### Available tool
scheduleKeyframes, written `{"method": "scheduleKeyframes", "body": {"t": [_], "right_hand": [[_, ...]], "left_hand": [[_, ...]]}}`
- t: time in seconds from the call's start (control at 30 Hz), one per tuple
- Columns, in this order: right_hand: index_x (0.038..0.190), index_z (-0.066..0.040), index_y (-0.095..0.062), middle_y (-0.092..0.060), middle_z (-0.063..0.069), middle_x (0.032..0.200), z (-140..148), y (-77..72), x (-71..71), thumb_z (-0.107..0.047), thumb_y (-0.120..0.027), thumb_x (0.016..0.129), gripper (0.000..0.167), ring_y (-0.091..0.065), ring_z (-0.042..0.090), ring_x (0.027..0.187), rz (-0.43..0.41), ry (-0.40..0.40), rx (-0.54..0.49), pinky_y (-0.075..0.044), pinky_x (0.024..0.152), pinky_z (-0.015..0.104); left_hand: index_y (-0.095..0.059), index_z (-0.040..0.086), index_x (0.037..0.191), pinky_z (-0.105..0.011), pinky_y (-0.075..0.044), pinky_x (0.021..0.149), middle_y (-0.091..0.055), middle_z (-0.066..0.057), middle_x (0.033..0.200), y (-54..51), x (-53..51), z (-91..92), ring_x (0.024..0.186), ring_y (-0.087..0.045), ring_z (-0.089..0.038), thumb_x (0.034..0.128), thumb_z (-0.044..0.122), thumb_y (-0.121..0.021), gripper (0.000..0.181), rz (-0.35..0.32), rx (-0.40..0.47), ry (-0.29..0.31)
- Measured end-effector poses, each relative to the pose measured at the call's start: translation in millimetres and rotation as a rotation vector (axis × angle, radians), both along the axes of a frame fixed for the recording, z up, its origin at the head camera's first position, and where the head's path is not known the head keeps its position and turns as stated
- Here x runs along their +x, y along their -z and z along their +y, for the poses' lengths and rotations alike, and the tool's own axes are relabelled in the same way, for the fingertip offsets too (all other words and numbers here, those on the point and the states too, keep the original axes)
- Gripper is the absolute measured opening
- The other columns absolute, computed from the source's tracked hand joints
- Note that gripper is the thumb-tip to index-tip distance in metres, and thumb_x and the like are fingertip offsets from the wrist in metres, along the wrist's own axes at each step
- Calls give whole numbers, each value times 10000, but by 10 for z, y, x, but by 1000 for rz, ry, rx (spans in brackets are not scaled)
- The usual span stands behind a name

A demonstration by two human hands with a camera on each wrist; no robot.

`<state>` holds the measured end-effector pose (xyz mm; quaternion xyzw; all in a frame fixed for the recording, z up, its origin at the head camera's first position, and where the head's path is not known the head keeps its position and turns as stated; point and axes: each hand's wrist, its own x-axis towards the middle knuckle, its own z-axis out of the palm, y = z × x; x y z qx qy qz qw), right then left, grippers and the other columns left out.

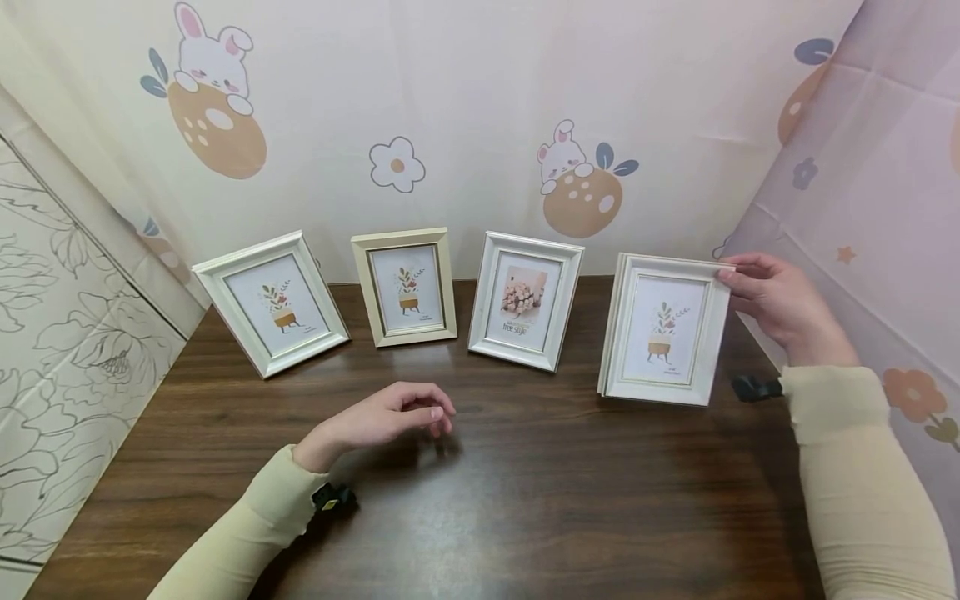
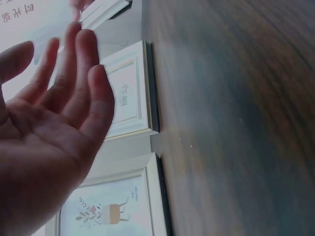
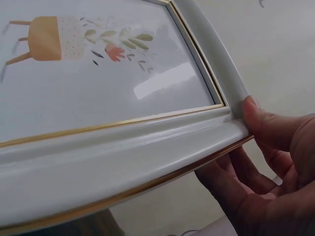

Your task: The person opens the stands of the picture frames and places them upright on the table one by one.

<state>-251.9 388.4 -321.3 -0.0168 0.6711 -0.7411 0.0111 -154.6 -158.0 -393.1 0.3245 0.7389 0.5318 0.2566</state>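
Note:
My right hand [image 1: 791,304] pinches the upper right corner of a white picture frame [image 1: 666,392] at the right of the table. In the right wrist view, the thumb [image 3: 270,127] lies on the frame's front, with fingers behind it. Another pale edge shows along that frame's left side; most of what it belongs to is hidden. My left hand [image 1: 378,419] hovers over the table with relaxed fingers, holding nothing. Its nearest things are a cream picture frame [image 1: 366,287] and a white picture frame with a pink flower print [image 1: 523,298], both standing behind it.
Farther left, a white picture frame [image 1: 251,333] stands tilted on the dark wooden table [image 1: 510,500]. Behind the row hangs a pale curtain [image 1: 472,100] with rabbits and flowers. More printed cloth [image 1: 892,275] borders the right side, and a floral panel [image 1: 67,333] the left.

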Motion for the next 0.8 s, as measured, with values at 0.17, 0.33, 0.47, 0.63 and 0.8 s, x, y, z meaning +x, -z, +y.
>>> {"method": "scheduleKeyframes", "body": {"t": [0.17, 0.33, 0.47, 0.63, 0.8], "right_hand": [[1001, -103, -725, -718, -4, 956, -99, -69, 78, 67, -602, 950, 215, -688, 111, 840, 30, -33, -44, -565, 721, 238], [1019, -72, -722, -720, 13, 970, -230, -104, 165, 75, -597, 950, 204, -690, 121, 841, 69, -82, -71, -564, 704, 233], [1027, -35, -714, -729, 45, 975, -340, -117, 219, 126, -551, 953, 241, -702, 146, 840, 108, -151, -133, -574, 708, 254], [1047, -17, -704, -730, 62, 979, -459, -135, 276, 151, -515, 959, 268, -707, 160, 844, 170, -225, -147, -581, 716, 266], [1036, 9, -693, -725, 82, 962, -598, -106, 297, 178, -482, 959, 282, -705, 169, 834, 223, -272, -206, -581, 711, 272]], "left_hand": [[-632, 17, 1127, -468, -538, 841, -690, -194, 1011, -10, -5, 23, 907, -644, -378, 1047, 124, -518, 176, 47, 67, -38], [-643, 50, 1128, -501, -529, 845, -679, -211, 1043, -36, -52, 39, 903, -643, -316, 1049, 137, -519, 171, 86, 76, -102], [-637, 11, 1149, -533, -522, 848, -687, -174, 1062, -69, -93, 91, 930, -641, -336, 1043, 155, -535, 206, 68, 102, -160], [-638, 35, 1151, -576, -501, 886, -687, -148, 1107, -110, -135, 188, 972, -649, -368, 1030, 163, -562, 192, 30, 154, -203], [-646, 62, 1146, -607, -483, 893, -680, -148, 1117, -157, -184, 293, 966, -657, -340, 1029, 168, -564, 177, 42, 172, -195]]}}
